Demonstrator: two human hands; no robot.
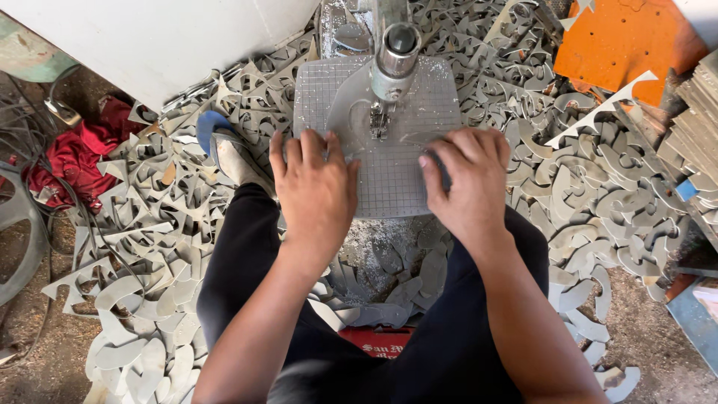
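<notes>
On the small gridded worktop (329, 93), a grey sheet piece (351, 112) lies under both flat, unclenched palms: left hand (315, 188) at its near-left, right hand (467, 183) near-right, saw blade (380, 120) between. Offcuts (598, 187) litter the floor.

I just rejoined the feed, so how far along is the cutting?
Done: grey offcuts heaped on the floor around the saw table. In hand: left hand and right hand press a grey sheet at the blade. Left: stacked boards at right, seemingly uncut.
</notes>
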